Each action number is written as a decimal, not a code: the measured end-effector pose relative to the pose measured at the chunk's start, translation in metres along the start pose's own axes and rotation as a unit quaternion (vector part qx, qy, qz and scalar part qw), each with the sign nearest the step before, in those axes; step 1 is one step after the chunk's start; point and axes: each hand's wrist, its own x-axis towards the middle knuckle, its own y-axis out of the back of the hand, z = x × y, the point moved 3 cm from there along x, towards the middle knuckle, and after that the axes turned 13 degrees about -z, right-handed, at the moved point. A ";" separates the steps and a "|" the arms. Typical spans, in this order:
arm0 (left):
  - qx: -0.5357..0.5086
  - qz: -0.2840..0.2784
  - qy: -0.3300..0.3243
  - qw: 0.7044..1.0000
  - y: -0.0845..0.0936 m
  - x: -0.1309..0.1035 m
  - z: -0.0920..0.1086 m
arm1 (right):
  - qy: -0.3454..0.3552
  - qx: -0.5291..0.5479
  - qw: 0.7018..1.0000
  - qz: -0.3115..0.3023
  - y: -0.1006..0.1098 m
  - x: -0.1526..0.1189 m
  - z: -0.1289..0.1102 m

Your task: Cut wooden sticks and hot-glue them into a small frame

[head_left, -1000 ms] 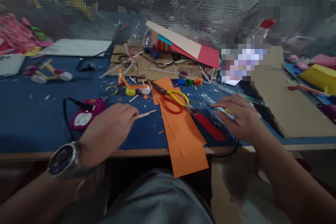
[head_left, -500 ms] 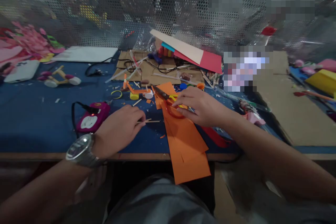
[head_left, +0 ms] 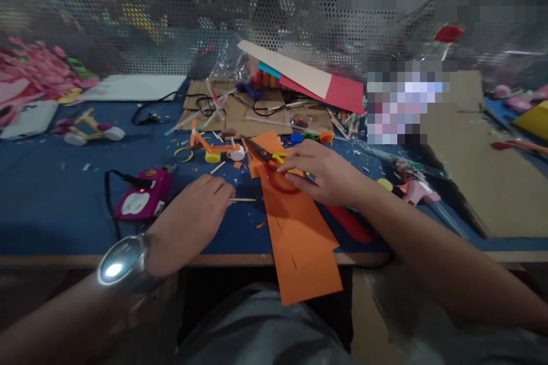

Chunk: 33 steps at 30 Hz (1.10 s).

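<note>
My left hand (head_left: 199, 214) is closed, with thin wooden sticks (head_left: 244, 199) poking out past its fingertips towards the right. Under the curled fingers of my right hand (head_left: 323, 174) are the yellow and orange-red handles of a pair of scissors (head_left: 265, 154). Their dark blades point up and left. Beneath the scissors lie overlapping strips of orange paper (head_left: 299, 245), which hang over the table's front edge. Just beyond my hands sits a small orange model with bottle-cap wheels (head_left: 220, 149).
A purple box with a black cable (head_left: 143, 197) is beside my left hand. A wheeled stick model (head_left: 88, 128) stands farther left. Behind are cardboard (head_left: 257, 125) and coloured sheets (head_left: 338, 94). A pink glue gun (head_left: 422, 191) and a large cardboard piece (head_left: 483, 182) are at right.
The view has shifted slightly. The stick ends at my left fingertips have turned, and they now lie closer together. My right hand stays at the scissors.
</note>
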 end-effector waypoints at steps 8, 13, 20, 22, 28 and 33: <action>-0.027 0.016 -0.003 0.999 -0.004 -0.003 0.002 | -0.002 0.016 1.000 0.006 -0.001 -0.001 0.003; -0.097 0.015 0.009 0.995 -0.009 0.000 -0.003 | -0.006 0.038 0.999 -0.001 -0.003 0.000 0.003; -0.301 -0.005 0.006 0.954 0.007 0.022 -0.001 | -0.027 0.108 0.994 0.010 -0.002 -0.001 0.004; -0.388 -0.019 0.000 0.922 0.013 0.031 0.005 | -0.035 0.138 0.990 0.021 -0.001 -0.002 0.003; -0.635 -0.007 0.009 0.772 0.013 0.058 0.032 | -0.045 0.240 0.968 0.055 -0.008 -0.005 0.003; -0.752 0.027 0.020 0.658 0.001 0.077 0.048 | -0.068 0.245 0.961 0.109 -0.016 -0.010 0.002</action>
